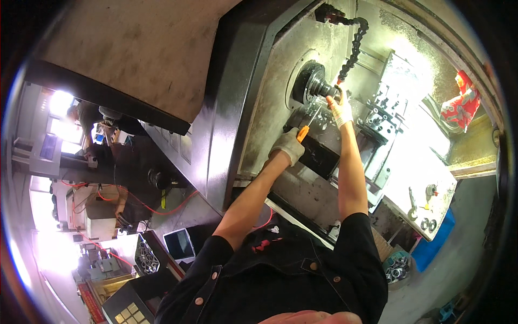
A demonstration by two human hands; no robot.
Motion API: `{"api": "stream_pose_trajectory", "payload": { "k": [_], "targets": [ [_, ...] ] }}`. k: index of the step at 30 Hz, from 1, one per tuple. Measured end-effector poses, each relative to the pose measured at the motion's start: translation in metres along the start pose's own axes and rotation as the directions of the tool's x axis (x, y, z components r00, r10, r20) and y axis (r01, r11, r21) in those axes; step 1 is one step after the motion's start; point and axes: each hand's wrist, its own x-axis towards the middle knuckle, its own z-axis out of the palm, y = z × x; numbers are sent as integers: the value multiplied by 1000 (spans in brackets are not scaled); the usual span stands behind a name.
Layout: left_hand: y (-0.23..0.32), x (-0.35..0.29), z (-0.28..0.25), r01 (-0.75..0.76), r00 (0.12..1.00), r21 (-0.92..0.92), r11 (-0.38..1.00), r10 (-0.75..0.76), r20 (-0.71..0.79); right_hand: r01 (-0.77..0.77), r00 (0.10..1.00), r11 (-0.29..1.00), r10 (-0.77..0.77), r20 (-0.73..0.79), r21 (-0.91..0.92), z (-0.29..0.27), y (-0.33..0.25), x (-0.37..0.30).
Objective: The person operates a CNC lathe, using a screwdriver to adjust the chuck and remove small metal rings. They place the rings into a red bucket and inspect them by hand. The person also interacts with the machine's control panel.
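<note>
My left hand (288, 147), in a pale work glove, is closed around the orange handle of a screwdriver (304, 133). The thin metal shaft slants up and right toward the front of a dark round lathe chuck (309, 83). My right hand (341, 110), also gloved, has its fingers closed about the dark cylindrical nose (330, 93) sticking out of the chuck. Its fingers partly cover the end of that nose, so whether a workpiece sits in it is hidden. Just above the right fingers ends a black segmented coolant hose (356, 43) with an orange tip.
Right of my right forearm stands a tool block (380, 121) on the machine slide. A red-and-white cloth (461, 102) hangs at the far right. Loose rings (429, 224) and tools lie on a pale tray; a bin of metal parts (398, 267) sits below. A dark-edged machine door (243, 97) stands left.
</note>
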Motion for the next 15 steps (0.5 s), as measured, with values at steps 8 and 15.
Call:
{"api": "stream_pose_trajectory", "payload": {
  "k": [8,15],
  "targets": [
    [-8,9,21,-76,995,-54,996,72,-69,381,823,663,-561,-90,-645,1,-11,2],
    [-12,10,26,-105,989,-87,991,95,-117,-108,994,956,105,26,271,4,-6,-22]
  ]
}}
